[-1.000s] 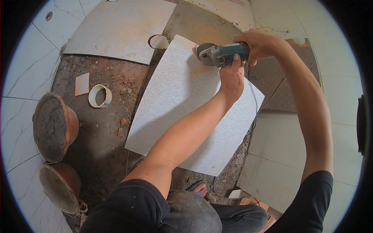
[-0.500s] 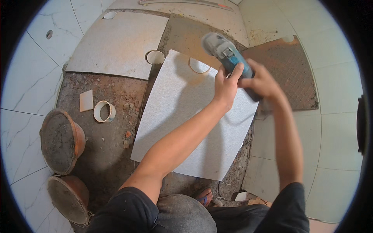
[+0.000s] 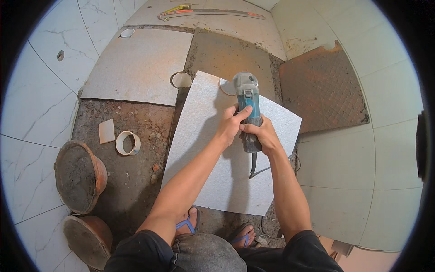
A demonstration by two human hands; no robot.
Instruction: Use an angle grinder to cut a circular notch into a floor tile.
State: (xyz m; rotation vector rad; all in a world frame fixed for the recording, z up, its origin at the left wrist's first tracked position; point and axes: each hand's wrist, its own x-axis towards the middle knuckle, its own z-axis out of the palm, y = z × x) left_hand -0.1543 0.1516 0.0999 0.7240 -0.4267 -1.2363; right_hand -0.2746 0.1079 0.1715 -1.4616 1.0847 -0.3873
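Observation:
A corded teal-and-black angle grinder (image 3: 248, 97) is held in both my hands, above a large light grey floor tile (image 3: 217, 181). My left hand (image 3: 233, 122) wraps the left side of its body, thumb on top. Lower on the body, my right hand (image 3: 264, 133) grips from the right. The grinder's head points away from me, over the tile's far edge beside a round cut-out (image 3: 226, 87). Its black cord (image 3: 254, 165) hangs from the near end. Whether the disc touches the tile is hidden.
On the left stand two mortar-filled buckets (image 3: 77, 177) (image 3: 88, 242), a short pipe ring (image 3: 128, 143) and a tile offcut (image 3: 107, 131) on rubble. Another tile (image 3: 136, 63) lies far left, beside a pipe opening (image 3: 182, 80). A tile with its ribbed back showing (image 3: 321, 88) leans right. A straightedge (image 3: 213, 14) lies far back.
Both hands and the grinder have moved left and nearer to me, and the grinder has turned from slanting to nearly straight ahead. The view has shifted, showing both feet and a tape measure.

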